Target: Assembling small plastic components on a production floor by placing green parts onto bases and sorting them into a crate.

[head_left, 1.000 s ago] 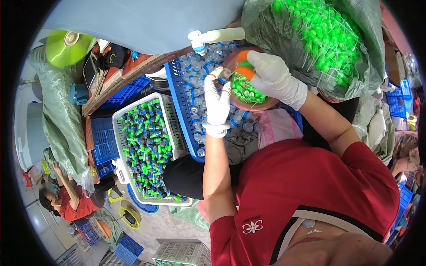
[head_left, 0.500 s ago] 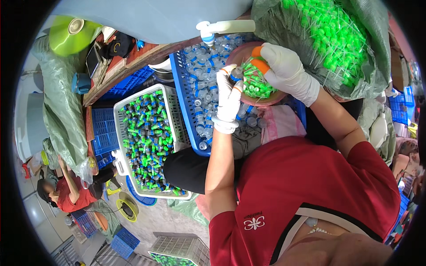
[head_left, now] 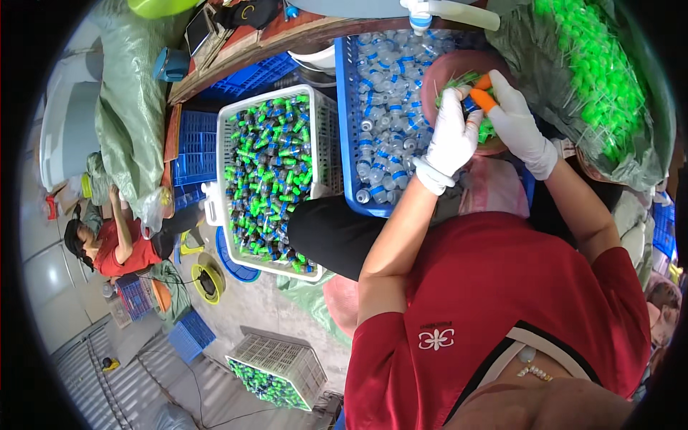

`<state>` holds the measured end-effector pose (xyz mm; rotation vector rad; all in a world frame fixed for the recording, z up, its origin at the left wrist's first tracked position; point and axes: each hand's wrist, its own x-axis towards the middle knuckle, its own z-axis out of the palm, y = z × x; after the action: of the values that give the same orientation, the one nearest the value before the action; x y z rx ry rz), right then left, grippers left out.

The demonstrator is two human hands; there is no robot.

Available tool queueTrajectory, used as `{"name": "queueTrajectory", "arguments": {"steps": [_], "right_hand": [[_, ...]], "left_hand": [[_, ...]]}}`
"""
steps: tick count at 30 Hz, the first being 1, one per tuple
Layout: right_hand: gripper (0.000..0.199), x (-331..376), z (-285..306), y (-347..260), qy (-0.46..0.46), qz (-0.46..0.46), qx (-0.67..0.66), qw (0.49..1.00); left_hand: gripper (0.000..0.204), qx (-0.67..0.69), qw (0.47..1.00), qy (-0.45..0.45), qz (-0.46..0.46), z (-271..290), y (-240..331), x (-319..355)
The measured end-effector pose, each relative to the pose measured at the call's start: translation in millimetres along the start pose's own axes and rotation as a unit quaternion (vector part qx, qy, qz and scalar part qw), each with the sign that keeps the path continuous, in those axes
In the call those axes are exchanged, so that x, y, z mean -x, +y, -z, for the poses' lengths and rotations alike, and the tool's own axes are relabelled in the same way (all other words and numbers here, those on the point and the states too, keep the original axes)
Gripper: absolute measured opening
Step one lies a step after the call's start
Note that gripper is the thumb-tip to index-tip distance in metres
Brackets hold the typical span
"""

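Observation:
White-gloved, my left hand (head_left: pixel 454 136) is closed round a small bottle (head_left: pixel 470 104) with a blue band, mostly hidden by the fingers. My right hand (head_left: pixel 520 127), gloved in white with orange covers on two fingertips, is pinched close against that bottle. Whatever those fingertips hold is hidden. Both hands are above a round reddish-brown basin (head_left: pixel 438 72) holding green dropper-like pieces with thin clear stems. Under the basin is a blue crate (head_left: pixel 348 136) full of small clear bottles (head_left: pixel 390 93) with blue bands.
Left of the crate stands a white basket (head_left: pixel 223 208) of dark bottles with green tops. At the far right, a grey-green sack (head_left: pixel 527 43) holds many green pieces. A white tap (head_left: pixel 459 13) juts over the crate. Another person (head_left: pixel 125 244) sits far left, near a grey basket (head_left: pixel 315 373).
The view has shifted, so the scene sits farther right in the picture. My right hand has come down from above the green pieces to the bottle in my left hand.

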<state>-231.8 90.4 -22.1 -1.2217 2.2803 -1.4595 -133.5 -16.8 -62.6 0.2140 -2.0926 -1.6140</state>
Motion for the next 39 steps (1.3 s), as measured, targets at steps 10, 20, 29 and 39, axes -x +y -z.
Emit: {"name": "queueTrajectory", "arguments": {"steps": [10, 20, 29, 39], "right_hand": [[0.032, 24, 2, 34, -0.091, -0.098, -0.164, 0.977], [0.032, 47, -48, 56, -0.183, -0.428, -0.318, 0.826], [0.018, -2, -31, 121, -0.154, -0.01, 0.201, 0.967], [0.02, -3, -72, 141, -0.134, 0.01, 0.311, 0.941]], "left_hand": [[0.038, -0.173, 0.976, -0.025, -0.13, 22, -1, 9], [0.036, -0.264, 0.961, -0.052, -0.064, 22, -8, 68], [0.038, -0.564, 0.793, 0.227, -0.036, 132, -26, 57], [0.03, -0.466, 0.867, -0.108, 0.138, 52, -161, 26]]}}
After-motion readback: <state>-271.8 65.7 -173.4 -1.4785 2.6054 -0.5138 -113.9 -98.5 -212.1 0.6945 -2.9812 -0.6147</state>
